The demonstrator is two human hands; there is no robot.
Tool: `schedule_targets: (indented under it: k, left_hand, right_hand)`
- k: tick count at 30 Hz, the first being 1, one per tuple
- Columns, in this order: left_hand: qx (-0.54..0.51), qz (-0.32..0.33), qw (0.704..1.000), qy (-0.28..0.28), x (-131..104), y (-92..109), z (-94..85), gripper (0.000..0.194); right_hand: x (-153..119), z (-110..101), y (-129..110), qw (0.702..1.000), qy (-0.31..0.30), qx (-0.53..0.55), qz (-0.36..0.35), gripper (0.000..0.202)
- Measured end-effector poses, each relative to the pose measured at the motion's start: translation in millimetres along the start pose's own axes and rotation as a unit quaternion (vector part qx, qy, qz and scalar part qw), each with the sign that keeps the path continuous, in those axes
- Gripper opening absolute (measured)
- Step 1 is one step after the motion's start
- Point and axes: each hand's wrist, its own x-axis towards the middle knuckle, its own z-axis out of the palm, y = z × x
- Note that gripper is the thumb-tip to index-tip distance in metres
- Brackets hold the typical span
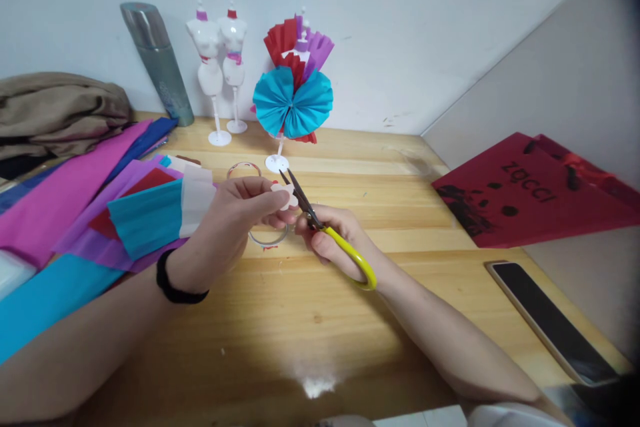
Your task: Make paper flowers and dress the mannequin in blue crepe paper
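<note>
Between the thumb and fingers of my left hand [245, 210] is a small piece of white paper [284, 195] with a scalloped edge. My right hand [335, 240] is closed on yellow-handled scissors [345, 247]. The dark blades are slightly apart, pointing up and to the left, right beside the paper. A roll of tape [270, 240] lies on the table behind my hands, partly hidden by them. Further back stands a small white mannequin dressed in red, purple and blue pleated paper [295, 103].
Two bare mannequins [210, 73] and a grey-green bottle [157, 63] stand against the wall. Coloured crepe paper [145, 213] and a brown cloth [65, 107] lie at left. A red paper bag [525, 193] and a phone [550, 320] are at right on the wooden table [310, 320].
</note>
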Motion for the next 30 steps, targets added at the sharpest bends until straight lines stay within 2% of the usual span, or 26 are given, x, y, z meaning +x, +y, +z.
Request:
schedule_targets:
  k: [14,30]
  left_hand:
    - [0.007,-0.007,1.000,0.008,-1.1,3.4,1.2,0.022]
    - [0.010,-0.008,1.000,0.007,-1.4,2.9,1.4,0.020]
  right_hand:
    - [1.4,-1.0,2.3,0.999,0.002,-0.038,-0.006,0.048]
    - [0.5,0.0,2.3,1.000,0.013,-0.027,-0.006,0.046]
